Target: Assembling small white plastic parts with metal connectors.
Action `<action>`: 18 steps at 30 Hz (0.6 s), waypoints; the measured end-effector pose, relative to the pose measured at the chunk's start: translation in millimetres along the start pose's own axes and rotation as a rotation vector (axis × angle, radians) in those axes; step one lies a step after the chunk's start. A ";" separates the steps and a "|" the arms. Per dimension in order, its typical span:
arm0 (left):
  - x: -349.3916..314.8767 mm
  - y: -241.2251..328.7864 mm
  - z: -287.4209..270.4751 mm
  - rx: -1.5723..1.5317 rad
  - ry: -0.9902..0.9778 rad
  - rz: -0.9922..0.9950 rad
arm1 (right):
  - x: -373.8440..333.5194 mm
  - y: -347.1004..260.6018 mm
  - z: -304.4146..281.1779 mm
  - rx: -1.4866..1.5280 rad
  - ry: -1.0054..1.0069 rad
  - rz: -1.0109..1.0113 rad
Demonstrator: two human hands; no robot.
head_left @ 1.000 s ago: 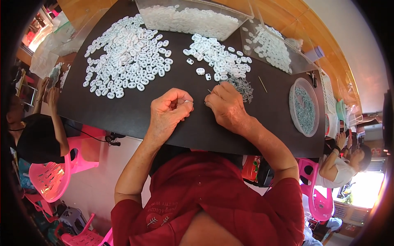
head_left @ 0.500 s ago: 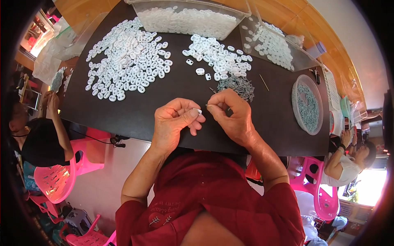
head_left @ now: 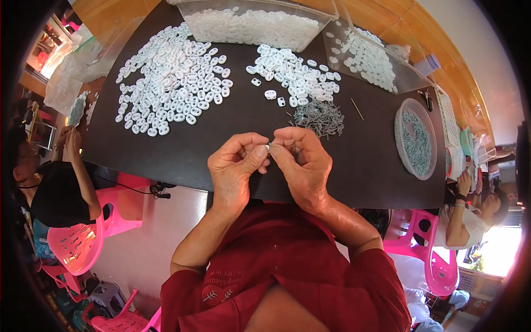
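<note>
Over the near part of the dark table, a small white plastic piece (head_left: 267,148) is pinched between thumb and fingers of my left hand (head_left: 231,169). Closed in a pinch, the fingertips of my right hand (head_left: 305,170) meet the piece from the right; whatever they hold is hidden. Just beyond the right hand lies a heap of small grey screw-like pins (head_left: 319,118). Behind it spreads a pile of white oval pieces (head_left: 296,74), with a few lying apart at its left edge. A larger pile of white ovals with two openings (head_left: 172,83) covers the table's left side.
A clear bin (head_left: 218,37) of white pieces stands at the back, a tilted clear container (head_left: 408,81) to its right. A thin brass-coloured rod (head_left: 357,109) lies right of the pins. A round tub (head_left: 398,130) holds more pins. People sit at both sides.
My right hand has moved left from beside the pin heap, and its fingertips now meet the white piece. My left hand has stayed nearly in place, its fingers curling in more.
</note>
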State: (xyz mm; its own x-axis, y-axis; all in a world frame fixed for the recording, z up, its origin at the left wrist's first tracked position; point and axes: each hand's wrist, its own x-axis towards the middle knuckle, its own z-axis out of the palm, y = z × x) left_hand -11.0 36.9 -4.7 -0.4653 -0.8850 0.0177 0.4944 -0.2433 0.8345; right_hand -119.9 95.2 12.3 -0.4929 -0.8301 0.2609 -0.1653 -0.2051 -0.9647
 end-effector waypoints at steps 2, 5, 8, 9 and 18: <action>-4.7 2.8 3.0 -0.003 -0.005 -0.008 | 0.7 -5.1 4.3 0.130 -0.027 0.009; -7.7 5.8 3.8 0.084 0.016 0.023 | 1.9 -2.4 2.0 0.121 -0.090 0.037; -7.9 7.4 -2.5 0.097 -0.019 -0.019 | 1.1 -6.1 1.8 0.149 -0.094 0.075; -7.4 8.9 -3.1 0.096 -0.018 -0.018 | 1.7 -6.7 -0.2 0.149 -0.095 0.075; -2.9 11.5 -3.1 -0.017 0.034 -0.173 | 3.2 -5.1 -18.9 -0.085 -0.179 0.108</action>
State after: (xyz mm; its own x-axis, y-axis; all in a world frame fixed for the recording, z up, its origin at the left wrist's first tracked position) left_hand -1.8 35.4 3.1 -0.5196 -0.8421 -0.1447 0.4211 -0.3997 0.8142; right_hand -136.8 103.4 18.8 -0.3538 -0.9250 0.1383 -0.1946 -0.0719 -0.9782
